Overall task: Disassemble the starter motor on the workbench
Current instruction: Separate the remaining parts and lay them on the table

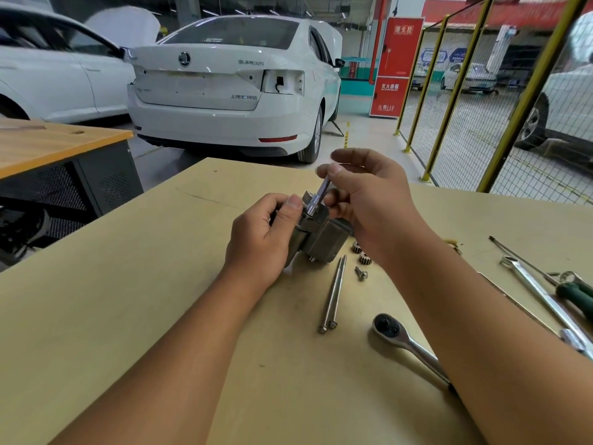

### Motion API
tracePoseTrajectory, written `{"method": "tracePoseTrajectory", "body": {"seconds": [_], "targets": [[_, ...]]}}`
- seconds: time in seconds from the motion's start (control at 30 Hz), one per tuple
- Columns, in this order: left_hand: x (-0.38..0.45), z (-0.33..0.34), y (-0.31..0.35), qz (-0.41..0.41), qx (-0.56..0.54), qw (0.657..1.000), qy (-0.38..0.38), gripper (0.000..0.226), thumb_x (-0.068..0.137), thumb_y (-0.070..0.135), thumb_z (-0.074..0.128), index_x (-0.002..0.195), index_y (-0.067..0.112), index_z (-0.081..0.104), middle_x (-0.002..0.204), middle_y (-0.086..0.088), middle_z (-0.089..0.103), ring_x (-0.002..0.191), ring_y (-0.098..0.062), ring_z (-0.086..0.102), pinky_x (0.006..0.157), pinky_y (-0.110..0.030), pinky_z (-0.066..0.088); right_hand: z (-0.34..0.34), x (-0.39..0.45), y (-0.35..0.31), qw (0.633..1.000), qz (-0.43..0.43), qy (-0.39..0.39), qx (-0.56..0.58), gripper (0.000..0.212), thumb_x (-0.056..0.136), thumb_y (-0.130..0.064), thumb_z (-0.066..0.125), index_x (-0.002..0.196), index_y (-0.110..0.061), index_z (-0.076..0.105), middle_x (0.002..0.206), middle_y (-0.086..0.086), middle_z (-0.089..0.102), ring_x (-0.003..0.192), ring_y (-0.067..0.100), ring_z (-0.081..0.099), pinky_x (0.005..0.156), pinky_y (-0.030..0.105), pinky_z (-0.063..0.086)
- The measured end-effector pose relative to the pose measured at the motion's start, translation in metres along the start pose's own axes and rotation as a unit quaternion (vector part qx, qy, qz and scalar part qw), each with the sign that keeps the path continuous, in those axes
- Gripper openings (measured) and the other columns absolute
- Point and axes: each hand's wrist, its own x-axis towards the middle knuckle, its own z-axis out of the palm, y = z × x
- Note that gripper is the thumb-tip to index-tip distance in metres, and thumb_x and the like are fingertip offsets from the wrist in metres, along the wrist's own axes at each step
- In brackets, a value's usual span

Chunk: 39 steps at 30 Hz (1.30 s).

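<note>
The starter motor (316, 237) stands on the counter (160, 284), gripped by the left hand (260, 236). The right hand (365, 200) pinches a socket extension (321, 194) seated on its top. Risk: a tilted extension may slip off the fastener, or the housing may topple onto the loose gears (361, 253).

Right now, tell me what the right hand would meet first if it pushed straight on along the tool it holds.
Probably the starter motor: the right hand holds a socket extension already seated in its top.
</note>
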Motion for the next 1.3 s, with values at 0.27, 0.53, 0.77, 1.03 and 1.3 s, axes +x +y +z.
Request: {"method": "tracePoseTrajectory", "body": {"seconds": [0.27,0.53,0.77,1.03,1.3], "targets": [[0.001,0.001,0.001,-0.017,-0.012,1.000,0.006,0.039,0.094,0.055,0.049,0.096,0.023,0.071,0.072,0.022,0.065,0.068,0.000,0.055,0.067,-0.025,0.046,-0.003,0.001,0.006,0.999,-0.035,-0.017,-0.020,0.019,0.087,-0.007,0.077,0.104,-0.008,0.069,0.070,0.003,0.069,0.056,0.016,0.064,0.051,0.025,0.051],[-0.002,0.001,0.003,-0.012,0.010,1.000,0.004,0.043,0.093,0.063,0.047,0.097,0.027,0.070,0.084,0.006,0.069,0.078,-0.011,0.062,0.075,-0.042,0.053,-0.005,-0.002,0.006,0.997,-0.035,-0.055,-0.030,0.021,0.092,-0.006,0.070,0.111,-0.012,0.066,0.088,0.011,0.077,0.059,0.018,0.064,0.053,0.026,0.053],[-0.001,0.002,0.001,-0.002,0.004,1.000,0.007,0.046,0.088,0.070,0.043,0.093,0.032,0.068,0.087,0.007,0.069,0.078,-0.011,0.062,0.074,-0.039,0.051,-0.003,-0.004,0.009,0.996,-0.068,-0.037,-0.047,0.026,0.089,-0.001,0.072,0.110,-0.016,0.071,0.071,0.008,0.069,0.058,0.016,0.062,0.056,0.027,0.053],[-0.001,0.001,0.000,-0.007,0.004,1.000,0.000,0.041,0.093,0.063,0.046,0.097,0.029,0.069,0.086,0.014,0.069,0.079,-0.007,0.062,0.075,-0.039,0.052,0.001,-0.005,0.012,0.991,-0.084,-0.038,-0.094,0.020,0.093,-0.011,0.072,0.111,-0.019,0.068,0.073,0.004,0.071,0.057,0.011,0.064,0.051,0.022,0.050],[-0.001,0.002,-0.002,0.004,0.010,1.000,-0.002,0.025,0.096,0.054,0.049,0.090,0.037,0.065,0.085,0.017,0.069,0.074,0.001,0.059,0.069,-0.029,0.048,-0.002,-0.002,0.010,0.998,-0.044,-0.011,-0.043,0.033,0.090,0.001,0.070,0.114,-0.021,0.065,0.083,0.013,0.075,0.055,0.014,0.063,0.050,0.025,0.050]]}}
